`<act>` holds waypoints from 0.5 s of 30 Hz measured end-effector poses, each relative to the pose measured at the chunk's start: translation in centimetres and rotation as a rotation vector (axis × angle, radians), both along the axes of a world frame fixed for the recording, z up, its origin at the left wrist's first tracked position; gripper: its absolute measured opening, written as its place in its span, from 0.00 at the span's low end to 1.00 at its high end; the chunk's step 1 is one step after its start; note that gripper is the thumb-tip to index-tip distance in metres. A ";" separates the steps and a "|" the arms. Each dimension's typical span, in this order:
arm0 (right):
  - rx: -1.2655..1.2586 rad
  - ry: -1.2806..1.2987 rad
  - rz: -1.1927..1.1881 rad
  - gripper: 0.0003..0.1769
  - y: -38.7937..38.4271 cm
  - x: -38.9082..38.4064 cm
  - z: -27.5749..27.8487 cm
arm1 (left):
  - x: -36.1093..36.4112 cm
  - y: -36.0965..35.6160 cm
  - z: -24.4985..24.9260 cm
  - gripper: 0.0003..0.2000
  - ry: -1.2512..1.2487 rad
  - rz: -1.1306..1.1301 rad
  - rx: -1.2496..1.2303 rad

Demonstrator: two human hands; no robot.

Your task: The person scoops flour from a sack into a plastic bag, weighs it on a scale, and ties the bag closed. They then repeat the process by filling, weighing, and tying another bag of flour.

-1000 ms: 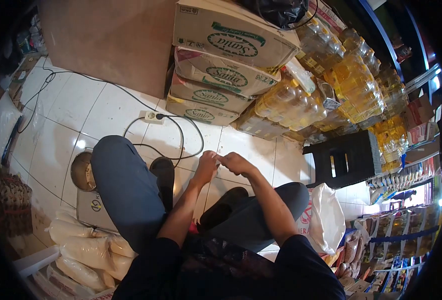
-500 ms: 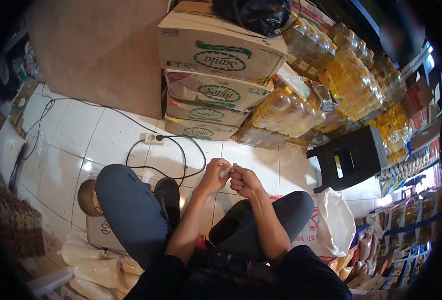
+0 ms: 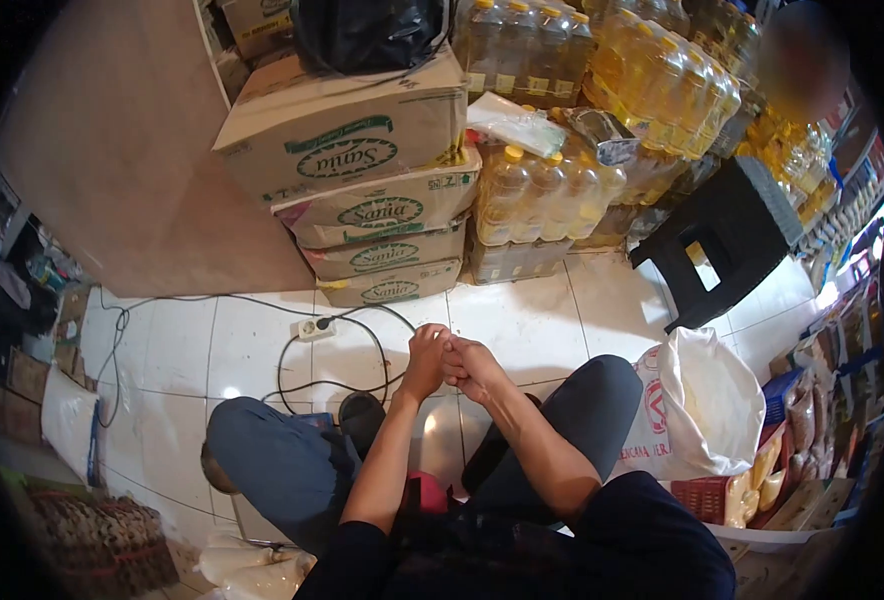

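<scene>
- Between your spread knees, your left hand [image 3: 427, 360] and right hand [image 3: 472, 368] meet; the wide knees presumably leave elbow room.
- Fingers [image 3: 457, 366] bent, overlapping; can't tell how far closed, or if they pinch anything. Any held piece would be hidden between them.
- Nearest thing: one black cable [image 3: 307, 385], looped on the floor just beyond your left hand; slack probably left for reach.
- One socket block [image 3: 313, 328], one plug in.
- Four "Sania" cartons [image 3: 387, 210], one stack, probably to save floor; one black bag [image 3: 367, 35] on top.
- Bottle packs [image 3: 552, 195] piled beside them, likely for the same reason; too many overlaps to count.
- One white sack [image 3: 712, 400] by your right knee, mouth open, presumably for easy access.
- One black stool [image 3: 712, 225], near the bottles.
</scene>
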State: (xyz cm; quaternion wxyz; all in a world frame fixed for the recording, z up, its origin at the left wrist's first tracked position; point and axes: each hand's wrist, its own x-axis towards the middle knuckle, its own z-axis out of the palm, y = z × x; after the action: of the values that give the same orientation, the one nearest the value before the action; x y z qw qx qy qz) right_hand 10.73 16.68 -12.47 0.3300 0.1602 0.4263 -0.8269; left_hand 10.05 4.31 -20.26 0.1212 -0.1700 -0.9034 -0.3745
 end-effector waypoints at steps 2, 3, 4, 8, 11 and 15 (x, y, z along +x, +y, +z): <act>-0.018 0.011 -0.020 0.13 0.2 -0.1 -0.5 | -0.7 -0.1 0.0 0.15 -0.014 -0.051 -0.059; -0.019 0.028 -0.026 0.13 0.2 -0.2 -0.1 | -0.9 0.0 0.3 0.17 0.013 -0.066 -0.053; -0.019 0.045 -0.032 0.13 0.3 -0.1 0.2 | -1.1 0.0 0.5 0.16 0.029 -0.076 -0.069; -0.049 0.135 -0.062 0.12 0.6 -0.4 1.1 | -2.6 -0.4 2.0 0.11 0.061 -0.132 -0.144; -0.101 0.168 -0.128 0.11 0.4 -0.3 2.0 | -4.0 -1.5 3.7 0.05 -0.014 -0.201 -0.165; -0.116 0.159 -0.177 0.11 0.6 -0.9 2.1 | -6.0 -1.8 6.1 0.03 -0.031 -0.300 -0.201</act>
State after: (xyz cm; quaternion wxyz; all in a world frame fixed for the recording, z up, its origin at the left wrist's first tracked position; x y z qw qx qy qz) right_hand 9.85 17.33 -10.35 0.2296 0.1117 0.3867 -0.8862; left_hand 4.09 2.48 -14.21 0.0326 -0.3084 -0.9024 -0.2990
